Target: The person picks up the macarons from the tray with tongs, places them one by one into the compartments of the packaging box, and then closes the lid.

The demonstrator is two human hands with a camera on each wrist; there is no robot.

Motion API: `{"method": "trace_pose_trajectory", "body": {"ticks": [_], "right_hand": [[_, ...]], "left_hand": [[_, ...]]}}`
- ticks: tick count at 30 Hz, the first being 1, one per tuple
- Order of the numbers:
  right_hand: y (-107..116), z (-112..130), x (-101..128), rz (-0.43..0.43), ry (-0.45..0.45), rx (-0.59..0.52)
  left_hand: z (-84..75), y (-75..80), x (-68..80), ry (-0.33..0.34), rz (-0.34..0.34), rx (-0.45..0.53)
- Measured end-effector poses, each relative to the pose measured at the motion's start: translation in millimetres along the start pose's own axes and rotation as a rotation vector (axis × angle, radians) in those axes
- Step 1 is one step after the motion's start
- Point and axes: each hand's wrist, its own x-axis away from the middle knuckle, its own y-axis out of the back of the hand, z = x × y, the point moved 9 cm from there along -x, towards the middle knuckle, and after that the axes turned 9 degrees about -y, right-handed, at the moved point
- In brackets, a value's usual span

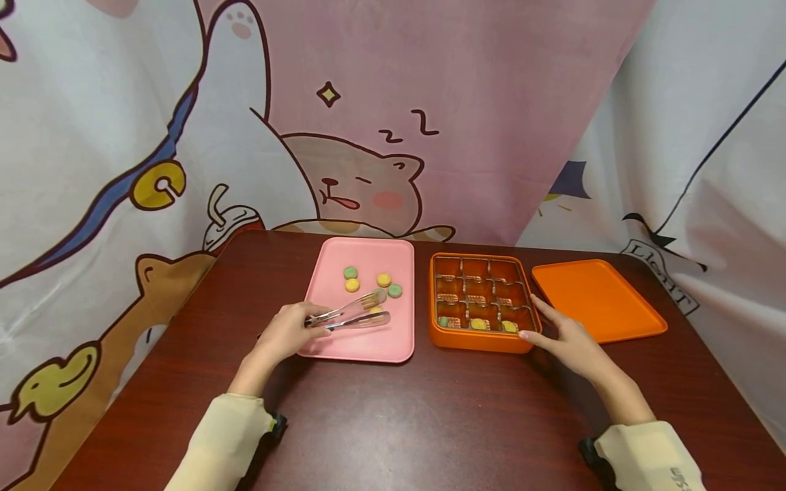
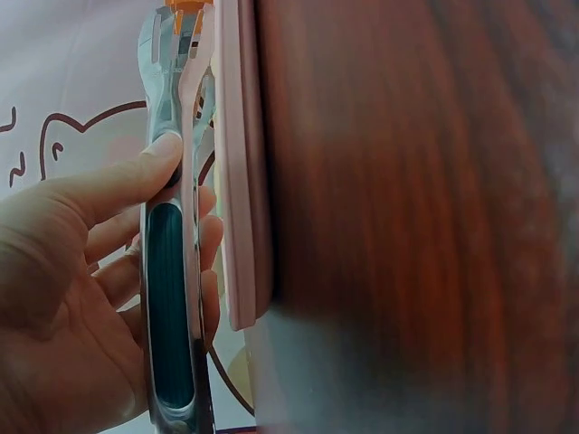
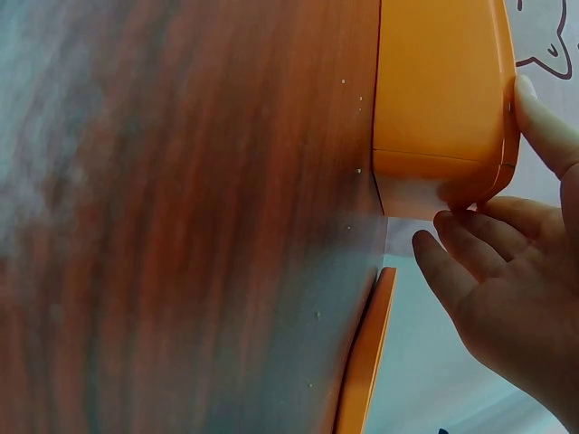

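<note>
On the left, the left hand [image 1: 285,333] held a pair of tongs [image 1: 361,321] over a pink tray [image 1: 368,346]. Its grip was on the handle, with the thumb on 1 side and fingers on the other. The 2 arms of the tongs were apart, and a yellow cookie [image 1: 375,310] showed partly between them. I could not tell if the tips touched it. Farther back on the tray, a green cookie [image 1: 350,272] sat just beside a yellow cookie [image 1: 352,285]. To their right, another yellow cookie [image 1: 383,279] sat near a green cookie [image 1: 395,291]. Next came an orange box [image 1: 479,344] with 9 little spots. In its near row, the left spot had a green cookie [image 1: 443,321], and the other 2 each had a yellow cookie [image 1: 479,324]. The right hand [image 1: 571,341] touched the box's near right corner, its grip wide. Farther right, an orange lid [image 1: 604,303] lay on the brown counter [image 1: 381,423].
</note>
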Motion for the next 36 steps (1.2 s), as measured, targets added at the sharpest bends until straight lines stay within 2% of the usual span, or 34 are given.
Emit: {"method": "trace_pose_trajectory", "body": {"ticks": [21, 32, 36], "right_hand": [[-1, 1, 0, 0.005, -0.001, -0.011], [-2, -1, 0, 0.011, -0.012, -0.012], [-1, 0, 0, 0.011, -0.015, -0.009]], "left_hand": [[5.2, -4.9, 0.8, 0.011, 0.020, -0.007], [8.8, -7.5, -0.5, -0.003, 0.031, 0.057], [13.1, -7.7, -1.2, 0.018, 0.029, 0.085]]}}
